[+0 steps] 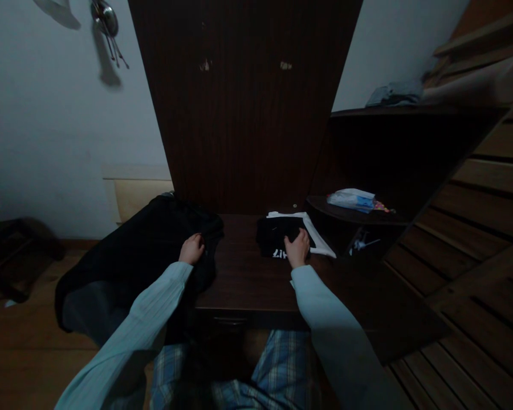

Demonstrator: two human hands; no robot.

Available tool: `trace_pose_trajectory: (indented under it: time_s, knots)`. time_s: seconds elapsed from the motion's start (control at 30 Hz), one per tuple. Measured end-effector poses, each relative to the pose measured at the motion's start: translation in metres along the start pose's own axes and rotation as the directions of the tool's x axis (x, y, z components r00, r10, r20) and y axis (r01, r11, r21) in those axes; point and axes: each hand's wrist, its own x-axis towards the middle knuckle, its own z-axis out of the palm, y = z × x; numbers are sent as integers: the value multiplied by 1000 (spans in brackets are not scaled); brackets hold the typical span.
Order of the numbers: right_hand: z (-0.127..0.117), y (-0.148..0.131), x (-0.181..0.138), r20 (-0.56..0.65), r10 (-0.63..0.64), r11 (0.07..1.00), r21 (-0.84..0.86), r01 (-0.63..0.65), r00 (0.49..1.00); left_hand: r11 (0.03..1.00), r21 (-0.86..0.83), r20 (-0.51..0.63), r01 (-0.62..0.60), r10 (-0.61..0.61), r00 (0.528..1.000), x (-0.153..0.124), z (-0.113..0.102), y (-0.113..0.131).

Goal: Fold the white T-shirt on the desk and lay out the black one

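My left hand is closed on a large black garment, with its fingers curled into the dark fabric. That garment drapes over the left side of the dark wooden desk and hangs down beyond it. On the right, my right hand rests on a folded black T-shirt with white lettering, thumb and fingers apart. Underneath and behind the T-shirt lies a flat white folded cloth. In the dim light the left fingertips are hard to make out.
A tall dark wooden panel rises behind the desk. Corner shelves at right hold a plastic packet and, higher up, folded cloth. Wooden slats line the far right. A drawer handle sits on the desk's front.
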Motion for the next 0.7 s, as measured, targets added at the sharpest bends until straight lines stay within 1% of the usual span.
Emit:
trace_pose_trajectory:
  time_s: [0.03,0.1,0.13,0.2,0.27,0.37,0.4,0.43,0.47,0.53,0.57,0.63,0.7]
  knots:
    - [1,3,1,46,23,999,-28,-22,999,1000,-1,-1,-1,1,1000,0,0,0]
    - [2,5,1,126,17,998,-57,-10,992,1000,-1,-4,-2,2,1000,0,0,-1]
    - [2,6,1,144,3,999,-53,4,990,1000,-1,-5,-3,3,1000,0,0,-1]
    - [1,4,0,137,-26,1000,4,25,990,1000,0,-8,-4,4,1000,0,1,-2]
    - [-3,1,0,71,-66,991,124,57,995,1000,1,-11,-5,5,1000,0,2,-2]
    - [-9,-6,-5,-110,-139,944,284,165,984,1000,3,-13,-2,2,1000,0,3,-2]
    - [-11,-9,-8,-143,-180,927,306,216,973,1000,4,-14,0,0,1000,0,3,-2]
    - [-12,-12,-11,-141,-237,910,314,270,961,1000,5,-14,2,-2,1000,-1,3,-2]
    - [-12,-15,-14,-106,-305,892,315,323,946,1000,5,-13,4,-4,1000,-1,2,-1]
    - [-11,-21,-21,21,-432,859,314,404,902,1000,6,-9,7,-7,1000,-1,1,0]
    - [-10,-23,-23,89,-473,849,314,426,876,1000,7,-6,8,-8,1000,-2,0,0]
    - [-8,-25,-25,211,-500,850,307,429,840,1000,10,-3,10,-10,1000,-3,-2,1]
    - [-5,-26,-26,307,-469,877,276,394,828,1000,16,0,12,-12,1000,-3,-3,1]
